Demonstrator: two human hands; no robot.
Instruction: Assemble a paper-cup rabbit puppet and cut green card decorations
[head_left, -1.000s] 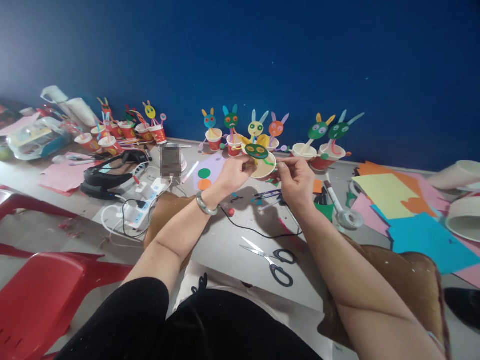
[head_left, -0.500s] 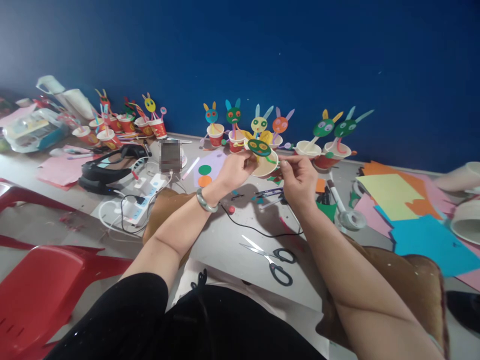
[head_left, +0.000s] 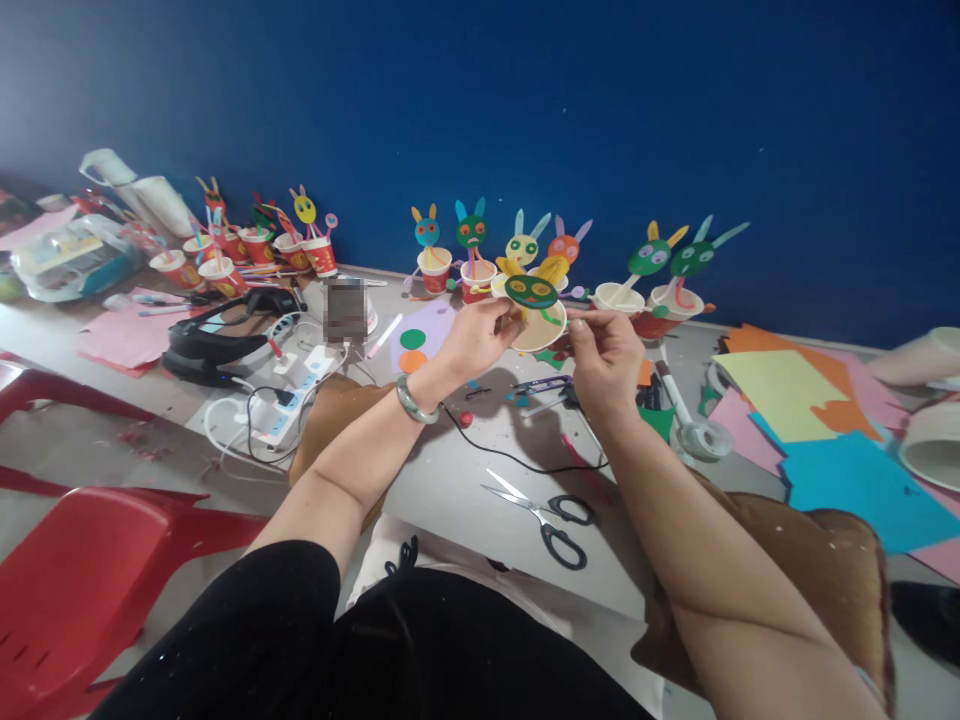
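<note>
Left hand (head_left: 480,338) grips paper cup (head_left: 538,330); right hand (head_left: 604,350) pinches its stick (head_left: 581,315).

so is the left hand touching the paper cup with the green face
Touching. The head view shows the left hand with its fingertips pinching the near rim of the paper cup, just beside the green face, with no gap visible.

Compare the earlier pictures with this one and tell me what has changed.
Very little. The left hand and right hand have drawn slightly closer together around the paper cup with the green face, which they keep holding up as before. The rest of the shift looks like head movement. The scissors and the row of finished cups have stayed put.
</note>
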